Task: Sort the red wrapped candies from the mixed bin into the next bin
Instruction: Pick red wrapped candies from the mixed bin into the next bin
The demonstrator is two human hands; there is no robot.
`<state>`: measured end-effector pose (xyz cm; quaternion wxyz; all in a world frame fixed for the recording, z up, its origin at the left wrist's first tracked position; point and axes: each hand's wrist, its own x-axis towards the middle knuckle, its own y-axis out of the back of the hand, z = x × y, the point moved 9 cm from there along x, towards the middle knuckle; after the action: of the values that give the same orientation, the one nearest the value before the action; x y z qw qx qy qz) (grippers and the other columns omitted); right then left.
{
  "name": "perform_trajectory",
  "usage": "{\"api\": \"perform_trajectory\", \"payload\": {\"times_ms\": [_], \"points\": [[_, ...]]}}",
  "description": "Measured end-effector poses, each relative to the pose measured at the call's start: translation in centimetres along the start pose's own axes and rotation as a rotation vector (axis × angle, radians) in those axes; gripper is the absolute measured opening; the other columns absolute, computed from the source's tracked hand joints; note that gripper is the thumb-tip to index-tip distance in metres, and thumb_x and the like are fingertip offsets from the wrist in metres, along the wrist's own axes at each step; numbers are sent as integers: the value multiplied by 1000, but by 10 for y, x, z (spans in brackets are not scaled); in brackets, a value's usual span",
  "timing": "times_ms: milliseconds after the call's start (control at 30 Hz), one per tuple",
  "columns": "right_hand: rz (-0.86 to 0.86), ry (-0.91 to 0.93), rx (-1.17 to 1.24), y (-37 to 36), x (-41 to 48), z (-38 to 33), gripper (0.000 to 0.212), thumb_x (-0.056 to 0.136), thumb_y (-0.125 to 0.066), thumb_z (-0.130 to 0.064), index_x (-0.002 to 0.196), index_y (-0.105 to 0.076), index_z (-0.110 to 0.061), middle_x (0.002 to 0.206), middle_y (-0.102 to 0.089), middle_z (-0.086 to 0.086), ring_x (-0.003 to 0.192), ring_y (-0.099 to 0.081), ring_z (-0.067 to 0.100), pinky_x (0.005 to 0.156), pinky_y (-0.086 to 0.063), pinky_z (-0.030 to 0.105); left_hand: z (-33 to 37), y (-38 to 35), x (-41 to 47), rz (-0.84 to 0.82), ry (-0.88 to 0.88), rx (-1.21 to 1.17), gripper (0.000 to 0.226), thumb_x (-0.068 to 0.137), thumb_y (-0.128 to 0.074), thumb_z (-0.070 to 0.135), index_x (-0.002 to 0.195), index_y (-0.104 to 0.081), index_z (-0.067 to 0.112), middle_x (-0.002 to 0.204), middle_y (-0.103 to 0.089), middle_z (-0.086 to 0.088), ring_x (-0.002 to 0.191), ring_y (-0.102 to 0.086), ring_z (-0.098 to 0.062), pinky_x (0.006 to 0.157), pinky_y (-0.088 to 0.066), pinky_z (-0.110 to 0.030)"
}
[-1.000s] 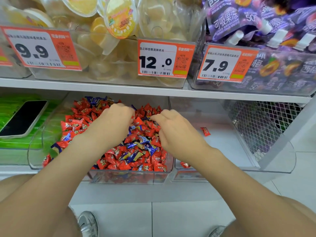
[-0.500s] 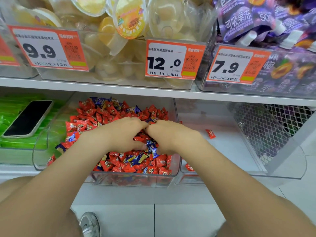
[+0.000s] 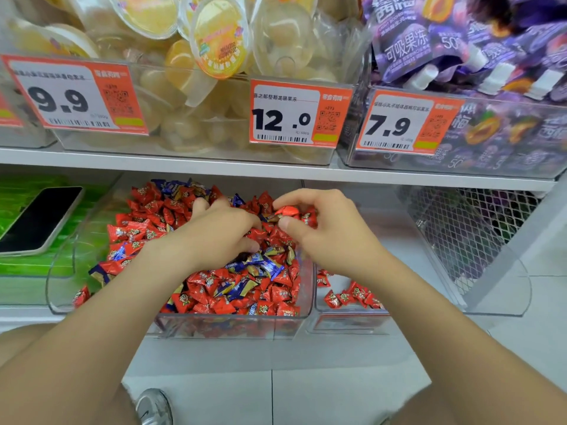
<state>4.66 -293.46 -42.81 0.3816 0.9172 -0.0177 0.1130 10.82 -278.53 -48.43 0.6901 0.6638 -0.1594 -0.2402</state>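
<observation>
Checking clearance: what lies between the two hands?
In the head view, only red and blue candies lie between the left hand and the right hand, which pinches a red candy.

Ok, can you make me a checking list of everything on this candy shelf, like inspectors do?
Surface: lower shelf carries clear bins side by side.
Job's things: mixed bin is heaped with red and blue wrapped candies; next bin holds a few red candies near its front.
Clutter: phone lies on green packs in the left bin.
Hands: right hand pinches one red candy over the mixed bin; left hand digs curled fingers into the heap, grip hidden.
Cables: nothing seen.
Surroundings: jelly cups, purple pouches and price tags above; wire mesh at right; tiled floor below.
</observation>
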Motion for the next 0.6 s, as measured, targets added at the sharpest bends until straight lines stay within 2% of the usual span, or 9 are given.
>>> {"api": "perform_trajectory", "payload": {"times_ms": [67, 133, 200, 233, 300, 367, 433, 533, 600], "points": [[-25, -130, 252, 4, -10, 13, 17, 103, -68, -22, 115, -77, -30, 79, -70, -10, 64, -60, 2, 70, -52, 28, 6, 9, -5, 63, 3, -94, 31, 103, -51, 57, 126, -58, 37, 103, -62, 8, 114, -36, -25, 88, -26, -46], [-96, -276, 442, 4, -21, 24, 16, 106, -64, -22, 116, -76, -24, 77, -64, 2, 63, -57, 10, 60, -50, 26, 15, 18, -11, 114, -21, -256, 29, 105, -50, 54, 123, -58, 33, 86, -56, 9, 108, -44, -21, 89, -33, -44], [-165, -374, 581, 3, -29, 32, 17, 106, -63, -22, 115, -75, -14, 80, -58, 8, 63, -52, 12, 52, -42, 23, 26, 27, -17, 163, -65, -463, 26, 106, -51, 46, 121, -59, 27, 79, -56, 8, 83, -56, -5, 78, -43, -38], [-183, -406, 624, 4, -32, 36, 20, 106, -63, -24, 114, -75, -10, 80, -55, 10, 62, -51, 12, 49, -39, 22, 29, 29, -18, 183, -59, -532, 24, 107, -52, 44, 121, -59, 26, 78, -58, 7, 71, -57, -3, 71, -42, -36], [-179, -449, 647, 8, -34, 45, 29, 107, -61, -31, 113, -73, -5, 82, -52, 12, 61, -54, 14, 48, -39, 22, 32, 28, -20, 186, -4, -585, 33, 108, -52, 41, 136, -56, 25, 79, -55, 12, 63, -56, 0, 66, -41, -29], [-136, -471, 624, 13, -33, 56, 32, 106, -62, -34, 111, -72, -4, 85, -53, 13, 64, -64, 18, 50, -47, 23, 35, 24, -21, 167, 39, -592, 44, 108, -53, 40, 147, -52, 21, 82, -48, 17, 73, -59, 0, 69, -40, -24], [-114, -479, 567, 17, -32, 67, 26, 103, -68, -29, 110, -73, -5, 88, -56, 11, 67, -70, 21, 53, -52, 24, 36, 22, -21, 180, 77, -585, 47, 107, -54, 39, 151, -51, 20, 88, -48, 13, 97, -63, -16, 81, -40, -30], [-152, -475, 210, 24, -32, 85, 10, 101, -72, -21, 97, -78, -14, 88, -68, 4, 61, -70, 16, 56, -55, 24, 39, 31, -22, 262, 87, -569, 43, 108, -55, 36, 148, -55, 22, 106, -59, 5, 93, -57, -12, 85, -39, -29], [-202, -506, -30, 29, -34, 98, 14, 101, -71, -25, 91, -77, -17, 85, -69, -2, 56, -70, 14, 53, -54, 24, 49, 37, -22, 296, 39, -569, 41, 108, -55, 35, 147, -57, 24, 109, -65, 7, 93, -62, -10, 84, -42, -28]]}}
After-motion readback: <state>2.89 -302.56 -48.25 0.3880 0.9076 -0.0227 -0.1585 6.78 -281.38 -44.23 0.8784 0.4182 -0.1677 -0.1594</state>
